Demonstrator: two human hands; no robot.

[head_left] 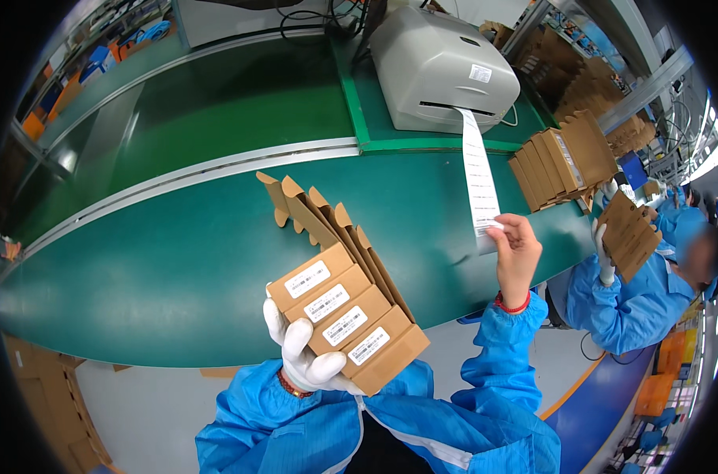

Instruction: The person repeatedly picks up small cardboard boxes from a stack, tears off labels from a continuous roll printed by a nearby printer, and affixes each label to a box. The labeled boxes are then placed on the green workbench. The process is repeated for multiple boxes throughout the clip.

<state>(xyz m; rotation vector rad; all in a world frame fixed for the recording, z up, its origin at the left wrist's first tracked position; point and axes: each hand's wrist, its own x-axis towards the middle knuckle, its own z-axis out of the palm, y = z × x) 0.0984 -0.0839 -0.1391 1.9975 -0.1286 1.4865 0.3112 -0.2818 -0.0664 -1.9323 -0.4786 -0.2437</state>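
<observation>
A grey label printer [442, 67] sits at the green conveyor belt's [185, 261] far edge; folded cartons [563, 162] stand at its right edge, beside a co-worker [639, 296]. Your right hand [517, 254] pinches the white label strip [479, 178]. Your gloved left hand [303, 355] grips four fanned brown boxes [347, 320], each white-labelled, above the near edge.

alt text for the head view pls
The gloved left hand holds a fanned stack of labelled brown boxes while the bare right hand pinches a label strip hanging from a grey printer over a green belt.
</observation>
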